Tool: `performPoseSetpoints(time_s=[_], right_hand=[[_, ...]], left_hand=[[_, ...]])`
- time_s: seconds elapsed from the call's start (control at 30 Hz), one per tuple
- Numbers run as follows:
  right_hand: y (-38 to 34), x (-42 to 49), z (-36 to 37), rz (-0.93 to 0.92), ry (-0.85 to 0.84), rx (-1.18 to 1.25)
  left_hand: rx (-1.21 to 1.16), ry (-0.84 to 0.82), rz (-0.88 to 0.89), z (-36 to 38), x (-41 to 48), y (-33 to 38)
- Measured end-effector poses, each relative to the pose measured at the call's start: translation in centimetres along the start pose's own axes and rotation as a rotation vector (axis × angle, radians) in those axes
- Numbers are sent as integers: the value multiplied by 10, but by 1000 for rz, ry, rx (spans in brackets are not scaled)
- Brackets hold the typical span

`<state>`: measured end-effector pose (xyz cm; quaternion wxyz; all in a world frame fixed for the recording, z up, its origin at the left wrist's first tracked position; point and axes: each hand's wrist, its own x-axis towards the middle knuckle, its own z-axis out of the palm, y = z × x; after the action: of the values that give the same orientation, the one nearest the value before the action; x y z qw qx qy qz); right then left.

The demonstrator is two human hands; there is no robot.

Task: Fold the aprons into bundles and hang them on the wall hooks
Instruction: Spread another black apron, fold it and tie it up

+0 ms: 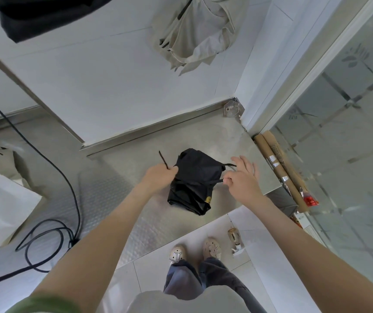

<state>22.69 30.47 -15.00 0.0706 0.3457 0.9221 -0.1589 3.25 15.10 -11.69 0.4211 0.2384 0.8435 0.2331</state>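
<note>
Black apron bundle [194, 177] sits mid-frame on steel counter [237, 141]; left hand [160, 178] fists one tie [163, 159], right hand [243, 177] pinches second tie [215, 181], so pull both evenly and knot tight over the folds.

Nothing can be read whole. On the beige bag [7, 161], lying on the desk [158, 227] well left of the black apron bundle [194, 179], stand large dark strokes cut off by the picture's edge; one looks like a 5, the rest cannot be told. The bundle bears a small yellow mark [208, 199] at its near right corner, too small to read. Right of the bundle, the cardboard tubes [278, 159] carry blurred fine print and a red label [311, 201], unreadable. Farther right and up, the glass panel [339, 154] shows a frosted leaf emblem [357, 57] without letters
</note>
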Motion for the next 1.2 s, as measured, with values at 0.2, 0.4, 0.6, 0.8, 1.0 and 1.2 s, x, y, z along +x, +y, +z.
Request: performPoseSetpoints(time_s=[0.2,0.4,0.6,0.8,1.0,1.2], right_hand=[[-35,-7,-17,-73,-72,691],[-49,-13,-21,153,-108,1575],[-49,-6,-8,204,-35,1467],[-59,-6,-11,134,-128,1275],[-61,-5,-8,210,-136,1278],[-59,-5,-6,244,-97,1360]], left_hand=[[-182,-323,247,4,-13,37],[-812,-297,88,20,-13,37],[-827,-312,141,24,-19,34],[-718,-208,190,26,-16,32],[-327,-95,356,32,-10,20],[90,-19,478,40,1,7]])
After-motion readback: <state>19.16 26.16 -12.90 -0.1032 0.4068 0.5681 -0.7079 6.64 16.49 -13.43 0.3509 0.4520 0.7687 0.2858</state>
